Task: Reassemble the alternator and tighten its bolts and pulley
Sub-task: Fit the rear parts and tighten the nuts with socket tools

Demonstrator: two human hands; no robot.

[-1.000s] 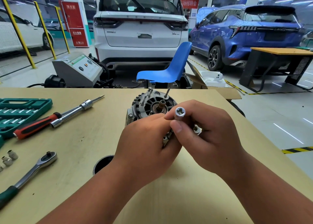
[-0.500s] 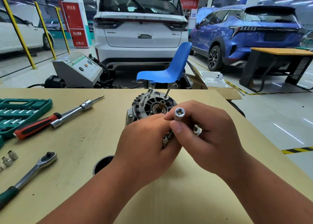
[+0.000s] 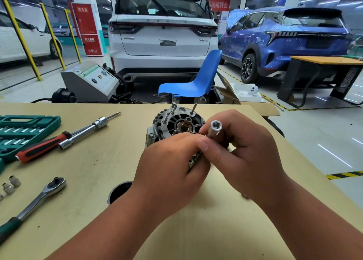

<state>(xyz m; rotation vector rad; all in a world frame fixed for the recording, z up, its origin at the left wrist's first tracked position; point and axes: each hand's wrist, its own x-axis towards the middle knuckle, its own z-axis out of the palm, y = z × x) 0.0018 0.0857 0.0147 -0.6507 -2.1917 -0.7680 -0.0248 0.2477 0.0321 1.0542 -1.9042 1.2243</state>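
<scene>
Here the alternator (image 3: 172, 125) stands in the middle of the tabletop (image 3: 94, 171), its open end with the shaft turned up toward the camera, and both hands are just in front of it, at its 6 o'clock side. The right hand (image 3: 249, 157) grips a long deep socket (image 3: 215, 129) between thumb and curled fingers (image 3: 231, 117). The socket's long axis is tilted, the open mouth pointing up at about 1 o'clock and the lower end going down between the two hands. The left hand (image 3: 170, 167) is the nearer one to the alternator and covers its near edge. Its fingers are curled and the thumb presses at the socket's lower end, but I cannot tell if they pinch a small bolt there, because the hands hide that place. Thin studs (image 3: 193, 108) rise at the alternator's 12 o'clock rim. A dark round part (image 3: 117, 191) at 7 o'clock is half hidden by the left forearm. The ratchet (image 3: 39, 197) lies well apart at 8 o'clock.
</scene>
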